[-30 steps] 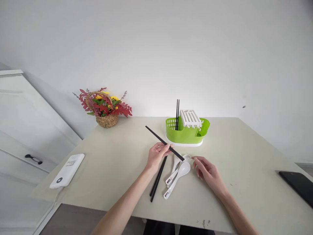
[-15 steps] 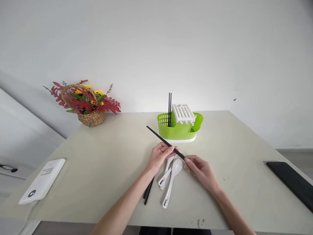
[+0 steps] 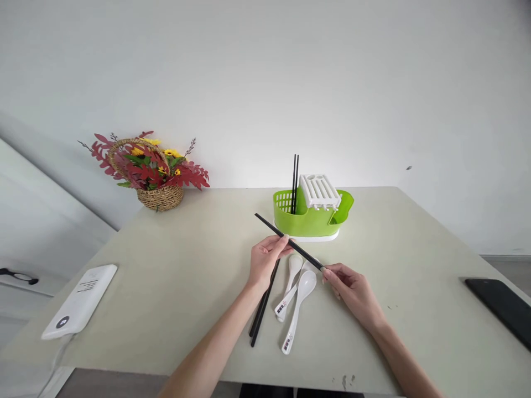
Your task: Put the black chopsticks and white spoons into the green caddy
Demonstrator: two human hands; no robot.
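Above the table, both hands hold black chopsticks [image 3: 306,255] on a slant; they lie so close together that I cannot tell whether there is one or two. My left hand [image 3: 264,262] pinches them near the middle between thumb and fingers. At the lower right end, my right hand [image 3: 352,290] closes its fingertips on them. Under the hands, white spoons [image 3: 306,283] overlap on the table, printed marks on their handles. More black chopsticks [image 3: 261,318] lie beside the spoons, partly hidden by my left hand and forearm.
A green utensil holder [image 3: 307,225] with a white slotted top stands beyond my hands, two black chopsticks [image 3: 295,182] upright in its left compartment. A flower basket [image 3: 161,198] stands back left. A white corded device [image 3: 81,301] lies left, a black phone [image 3: 500,309] right.
My left hand has slid along the chopsticks toward their upper left end, away from my right hand, baring more of their length. The whole view has shifted slightly.
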